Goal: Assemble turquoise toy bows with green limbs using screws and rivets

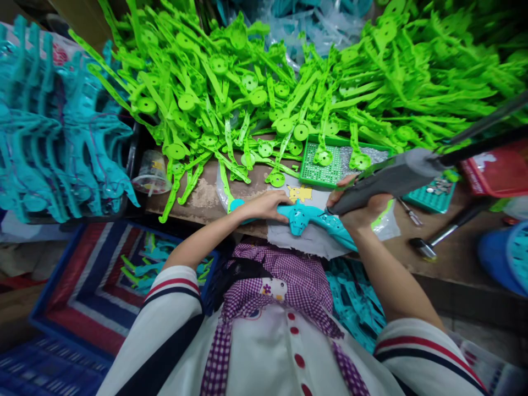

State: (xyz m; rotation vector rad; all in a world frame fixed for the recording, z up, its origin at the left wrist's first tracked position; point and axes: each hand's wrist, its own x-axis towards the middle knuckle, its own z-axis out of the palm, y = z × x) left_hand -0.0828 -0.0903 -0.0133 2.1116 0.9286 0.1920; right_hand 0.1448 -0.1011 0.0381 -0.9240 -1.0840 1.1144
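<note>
A turquoise plastic toy part (307,219) lies on a white cloth (305,239) at the near edge of the workbench. My left hand (266,205) presses down on its left end, fingers curled over it. My right hand (358,212) is wrapped round a grey powered screwdriver (398,179), whose tip meets the turquoise part near its middle. A cable runs from the tool up to the right.
A big heap of green plastic parts (289,77) covers the back of the bench. Turquoise parts (53,137) are stacked at left. A green screw tray (325,165), a clear cup (152,173), a hammer (437,239), a red bin (501,170) and a striped crate (94,280) are nearby.
</note>
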